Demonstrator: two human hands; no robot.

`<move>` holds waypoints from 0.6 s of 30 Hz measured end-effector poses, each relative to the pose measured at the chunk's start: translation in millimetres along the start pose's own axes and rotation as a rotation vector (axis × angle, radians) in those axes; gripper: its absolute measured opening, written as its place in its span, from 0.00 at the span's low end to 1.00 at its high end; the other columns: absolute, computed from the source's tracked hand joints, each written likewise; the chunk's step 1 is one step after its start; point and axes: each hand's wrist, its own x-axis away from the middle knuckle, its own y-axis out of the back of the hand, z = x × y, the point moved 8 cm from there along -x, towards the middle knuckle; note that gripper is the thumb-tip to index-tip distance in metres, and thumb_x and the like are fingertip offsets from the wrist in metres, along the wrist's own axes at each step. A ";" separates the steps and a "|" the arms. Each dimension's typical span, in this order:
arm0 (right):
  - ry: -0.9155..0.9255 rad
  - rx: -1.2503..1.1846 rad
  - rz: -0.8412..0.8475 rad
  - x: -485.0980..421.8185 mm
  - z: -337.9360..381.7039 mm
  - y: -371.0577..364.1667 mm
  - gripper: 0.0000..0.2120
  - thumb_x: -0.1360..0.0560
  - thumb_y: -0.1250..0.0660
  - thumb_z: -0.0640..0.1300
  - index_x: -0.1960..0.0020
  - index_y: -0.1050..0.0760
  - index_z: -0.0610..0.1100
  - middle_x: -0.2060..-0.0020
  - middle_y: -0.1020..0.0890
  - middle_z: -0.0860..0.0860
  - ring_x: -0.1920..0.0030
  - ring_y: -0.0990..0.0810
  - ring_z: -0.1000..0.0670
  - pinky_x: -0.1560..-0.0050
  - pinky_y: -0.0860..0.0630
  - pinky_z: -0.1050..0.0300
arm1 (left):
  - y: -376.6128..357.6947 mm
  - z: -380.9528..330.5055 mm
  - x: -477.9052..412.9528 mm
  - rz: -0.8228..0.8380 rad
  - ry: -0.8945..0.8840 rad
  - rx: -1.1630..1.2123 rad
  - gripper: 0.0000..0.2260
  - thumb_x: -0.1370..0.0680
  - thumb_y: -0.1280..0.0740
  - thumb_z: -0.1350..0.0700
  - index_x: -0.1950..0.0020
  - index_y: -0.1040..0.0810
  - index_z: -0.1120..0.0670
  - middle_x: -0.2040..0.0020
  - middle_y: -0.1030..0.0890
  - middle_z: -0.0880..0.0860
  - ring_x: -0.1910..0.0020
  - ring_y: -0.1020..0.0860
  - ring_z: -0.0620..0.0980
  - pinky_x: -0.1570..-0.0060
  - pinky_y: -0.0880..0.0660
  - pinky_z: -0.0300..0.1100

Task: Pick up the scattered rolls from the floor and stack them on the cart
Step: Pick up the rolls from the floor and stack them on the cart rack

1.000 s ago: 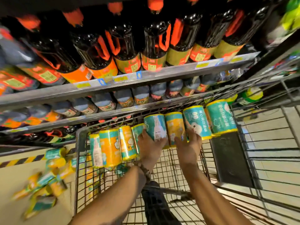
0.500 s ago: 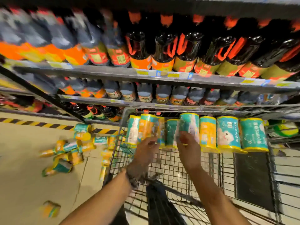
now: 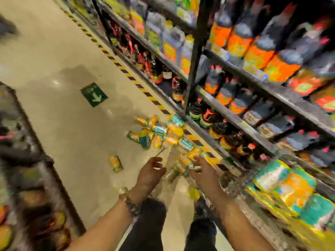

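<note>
Beige polished floor point(image 3: 54, 124) runs from lower centre to the upper left of the frame as an open aisle. It is bounded on the right by a yellow-and-black striped floor edge point(image 3: 126, 74) at the foot of dark metal shelving point(image 3: 196, 69), which is stocked with dark bottles bearing orange labels point(image 3: 257, 57). A green square floor sign with a pale arrow point(image 3: 94, 95) lies mid-aisle. Blurred display stock point(image 3: 27, 178) closes the lower left edge. Scattered teal-and-yellow wrapped rolls point(image 3: 161, 133) lie heaped on the floor against the striped edge at centre. One separate roll point(image 3: 115, 163) lies apart, to the left of the heap. Left hand point(image 3: 150, 175) and right hand point(image 3: 204, 172) are extended at lower centre, near each other, fingers loosely spread, holding nothing. Stacked rolls of like colours point(image 3: 290, 189) occupy the lower right; their support is too blurred to identify.
</note>
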 end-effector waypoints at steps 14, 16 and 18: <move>-0.402 0.230 0.239 -75.6 -53.5 -122.2 0.17 0.30 0.31 0.38 0.42 0.26 0.40 0.52 0.19 0.42 0.50 0.21 0.44 0.52 0.30 0.60 | 77.4 98.0 -104.6 0.210 0.119 -0.402 0.20 0.25 0.36 0.55 0.33 0.32 0.51 0.38 0.26 0.53 0.40 0.26 0.51 0.40 0.29 0.40; -0.427 0.242 0.219 -96.0 -85.1 -123.2 0.16 0.30 0.30 0.39 0.43 0.25 0.41 0.50 0.19 0.42 0.46 0.21 0.42 0.45 0.27 0.56 | 52.7 117.3 -128.5 0.254 0.141 -0.461 0.20 0.25 0.37 0.55 0.33 0.33 0.50 0.37 0.26 0.52 0.39 0.26 0.50 0.39 0.30 0.39; -0.443 0.278 0.237 -119.1 -119.2 -132.3 0.18 0.31 0.30 0.43 0.42 0.25 0.42 0.47 0.20 0.43 0.44 0.22 0.42 0.42 0.26 0.53 | 25.4 146.2 -153.6 0.296 0.186 -0.498 0.21 0.25 0.37 0.53 0.33 0.33 0.48 0.37 0.25 0.50 0.40 0.25 0.50 0.40 0.28 0.40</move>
